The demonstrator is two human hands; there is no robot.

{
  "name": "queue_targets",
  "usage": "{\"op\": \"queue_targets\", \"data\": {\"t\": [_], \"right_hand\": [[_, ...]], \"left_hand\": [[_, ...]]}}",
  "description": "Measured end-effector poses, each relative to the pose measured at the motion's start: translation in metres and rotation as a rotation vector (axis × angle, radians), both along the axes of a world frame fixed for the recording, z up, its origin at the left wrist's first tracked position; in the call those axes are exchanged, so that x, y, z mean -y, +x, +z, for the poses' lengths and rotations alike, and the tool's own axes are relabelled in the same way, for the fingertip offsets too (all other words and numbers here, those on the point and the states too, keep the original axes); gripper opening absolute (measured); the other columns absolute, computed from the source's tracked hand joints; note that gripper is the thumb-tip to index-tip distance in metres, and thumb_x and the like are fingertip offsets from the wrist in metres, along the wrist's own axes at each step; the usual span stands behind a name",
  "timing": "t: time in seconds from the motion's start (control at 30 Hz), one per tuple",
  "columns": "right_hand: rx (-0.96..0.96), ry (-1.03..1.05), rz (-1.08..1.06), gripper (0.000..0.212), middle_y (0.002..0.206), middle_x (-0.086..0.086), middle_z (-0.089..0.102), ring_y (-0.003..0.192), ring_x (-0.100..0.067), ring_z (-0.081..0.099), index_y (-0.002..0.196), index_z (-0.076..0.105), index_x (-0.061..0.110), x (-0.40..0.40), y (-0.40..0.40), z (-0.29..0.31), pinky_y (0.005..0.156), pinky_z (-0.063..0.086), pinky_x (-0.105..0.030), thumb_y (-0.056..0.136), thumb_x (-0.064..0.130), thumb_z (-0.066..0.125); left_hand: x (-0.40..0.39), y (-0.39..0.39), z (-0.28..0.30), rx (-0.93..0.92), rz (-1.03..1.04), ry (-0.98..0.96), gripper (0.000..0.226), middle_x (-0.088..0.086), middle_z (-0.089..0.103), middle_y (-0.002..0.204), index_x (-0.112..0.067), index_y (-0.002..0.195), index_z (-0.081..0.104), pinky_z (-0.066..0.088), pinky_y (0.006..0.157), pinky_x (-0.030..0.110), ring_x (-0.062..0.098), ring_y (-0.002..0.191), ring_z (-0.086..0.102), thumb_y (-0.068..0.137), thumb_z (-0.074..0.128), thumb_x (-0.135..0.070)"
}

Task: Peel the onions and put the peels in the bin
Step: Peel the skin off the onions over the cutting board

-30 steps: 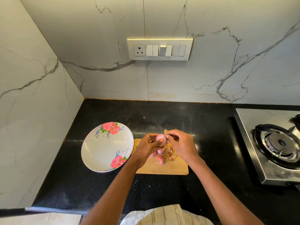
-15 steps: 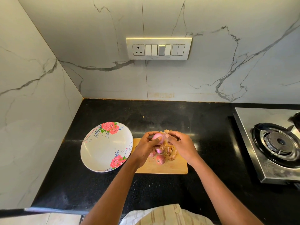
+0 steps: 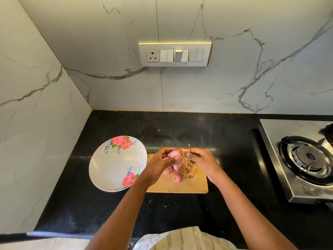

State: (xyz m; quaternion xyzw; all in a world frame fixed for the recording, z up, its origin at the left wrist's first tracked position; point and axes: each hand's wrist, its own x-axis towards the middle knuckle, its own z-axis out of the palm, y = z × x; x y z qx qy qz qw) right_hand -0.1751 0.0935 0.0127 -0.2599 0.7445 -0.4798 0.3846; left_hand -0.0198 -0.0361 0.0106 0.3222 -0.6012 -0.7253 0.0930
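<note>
**Both hands on one onion above the board**

Left hand (image 3: 163,164) grips a pink onion (image 3: 175,156), fingers curled round it, thumb across its front face. Onion is held in the air over the far edge of the wooden cutting board (image 3: 196,184), not resting on it.

Right hand (image 3: 203,160) sits just beside the left, fingertips close to the onion's right side. It pinches a thin pale strip of peel (image 3: 185,151) at the onion's top right. Cannot tell whether the strip is fully detached from the onion.

On the board, below the hands:
- a loose red onion (image 3: 177,177) near the board's middle, skin on
- two more onions (image 3: 177,166) partly hidden under the left hand, touching each other
- a heap of dry peels (image 3: 190,171) just right of those onions, touching the right hand's underside

Board lies on the black surface (image 3: 180,210), long side parallel to the near edge. A white floral plate (image 3: 108,170) sits just left of the board, its rim at the board's left edge; the left wrist crosses over that spot. A few peel crumbs (image 3: 188,145) lie on the surface beyond the hands.

Steel gas stove (image 3: 304,159) stands well apart at the right. Switch panel (image 3: 174,54) is on the marble wall behind. No bin in view.
</note>
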Motion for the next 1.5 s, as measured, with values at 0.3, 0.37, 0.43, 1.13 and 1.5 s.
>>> {"op": "queue_targets", "data": {"t": [0.3,0.37,0.43,1.13,1.5], "right_hand": [[-0.350,0.328,0.097,0.025,0.111,0.004,0.073,0.101,-0.011,0.066,0.115,0.074,0.016,-0.006,-0.013,-0.022,0.082,0.050,-0.027,0.096,0.033,0.069],[-0.370,0.366,0.144,0.033,0.123,0.002,0.070,0.109,-0.013,0.064,0.125,0.069,0.015,-0.004,-0.007,-0.027,0.082,0.046,-0.023,0.096,0.031,0.069],[-0.357,0.372,0.170,0.038,0.126,0.000,0.068,0.115,-0.016,0.063,0.131,0.064,0.017,-0.004,-0.004,-0.030,0.079,0.043,-0.023,0.096,0.031,0.069],[-0.644,-0.014,0.166,0.046,0.134,0.006,0.061,0.120,-0.008,0.057,0.138,0.057,0.026,-0.006,0.012,0.008,0.100,0.050,-0.032,0.101,0.052,0.049],[0.034,-0.219,-0.066,0.012,0.093,0.001,0.076,0.087,-0.009,0.071,0.102,0.077,0.015,0.001,0.002,0.012,0.070,0.058,-0.025,0.092,0.021,0.073]], "left_hand": [[0.008,0.004,-0.005,0.034,0.024,-0.016,0.044,-0.001,0.067,0.125,-0.024,0.125,0.063,0.054,0.103,0.037,0.019,0.117,0.064,0.084,0.076,-0.033],[0.004,0.002,-0.007,0.026,0.029,-0.011,0.037,-0.001,0.067,0.125,-0.024,0.125,0.064,0.054,0.102,0.034,0.018,0.117,0.063,0.090,0.075,-0.025],[0.000,-0.003,-0.008,0.027,0.034,-0.002,0.035,0.000,0.066,0.124,-0.024,0.124,0.064,0.054,0.102,0.035,0.019,0.116,0.063,0.091,0.075,-0.022],[-0.011,-0.013,0.005,0.027,0.102,-0.246,0.046,-0.018,0.064,0.115,-0.029,0.123,0.058,0.053,0.073,0.011,0.000,0.101,0.065,0.085,0.081,-0.018],[-0.003,-0.003,0.012,-0.005,0.020,-0.228,0.044,-0.013,0.068,0.122,-0.034,0.123,0.062,0.054,0.089,0.019,0.008,0.114,0.065,0.085,0.081,-0.025]]}}
